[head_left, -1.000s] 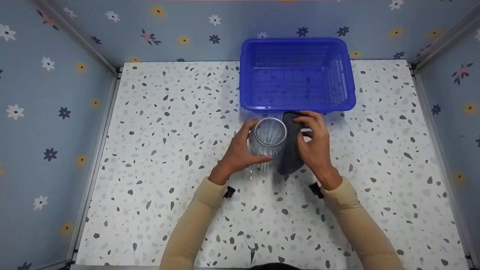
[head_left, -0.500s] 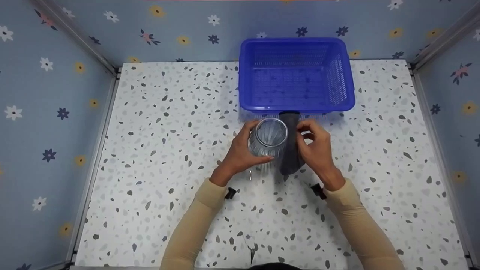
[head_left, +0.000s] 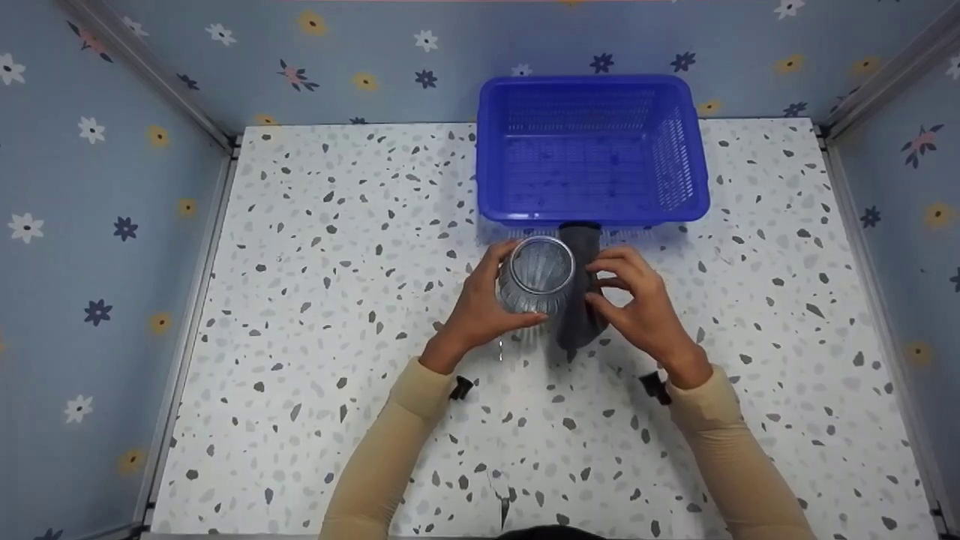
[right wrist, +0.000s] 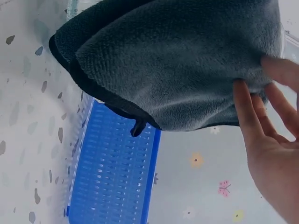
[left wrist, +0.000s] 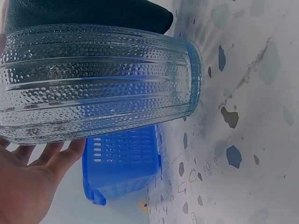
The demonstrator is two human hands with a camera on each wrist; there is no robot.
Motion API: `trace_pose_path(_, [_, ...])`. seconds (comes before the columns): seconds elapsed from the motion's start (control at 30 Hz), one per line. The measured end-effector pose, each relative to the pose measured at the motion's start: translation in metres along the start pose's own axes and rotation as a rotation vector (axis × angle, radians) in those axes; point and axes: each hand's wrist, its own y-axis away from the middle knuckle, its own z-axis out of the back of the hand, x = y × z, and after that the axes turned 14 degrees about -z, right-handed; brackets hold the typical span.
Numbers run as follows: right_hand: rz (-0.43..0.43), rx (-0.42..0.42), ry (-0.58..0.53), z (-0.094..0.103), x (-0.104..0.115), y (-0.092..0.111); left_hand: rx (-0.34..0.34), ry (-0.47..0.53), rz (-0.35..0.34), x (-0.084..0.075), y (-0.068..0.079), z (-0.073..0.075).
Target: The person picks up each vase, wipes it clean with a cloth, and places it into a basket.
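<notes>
A ribbed, dimpled clear glass vase [head_left: 541,274] stands mouth-up in the head view, and my left hand [head_left: 480,304] grips its side with the thumb in front. In the left wrist view the vase [left wrist: 98,84] lies across the picture above the left fingers [left wrist: 70,156]. A dark grey cloth [head_left: 579,300] drapes down the vase's right side. My right hand [head_left: 637,300] touches the cloth with fingertips and thumb spaced apart. The right wrist view shows those fingers [right wrist: 247,112] fairly straight on the fuzzy cloth [right wrist: 173,65], which has a small loop at its edge.
A blue perforated plastic basket [head_left: 592,217] stands just beyond the hands, against the back wall. Flower-patterned panels [head_left: 97,225] enclose the speckled white tabletop [head_left: 337,225] at the back and sides.
My right hand has shifted along the cloth and back toward me, its fingers spreading. The cloth's far end, pinched earlier, now stands free of the fingers. The left hand and vase stay nearly still.
</notes>
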Motion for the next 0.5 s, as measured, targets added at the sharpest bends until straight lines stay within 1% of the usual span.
trace_pose_path(0.3, [0.023,-0.128,0.033,-0.01,-0.002,0.001,-0.028,-0.037,-0.043,0.0,0.0,-0.003])
trace_pose_path(0.5, [0.026,-0.172,0.049,-0.013,-0.001,0.002,-0.049,-0.067,-0.072,0.001,0.0,-0.006])
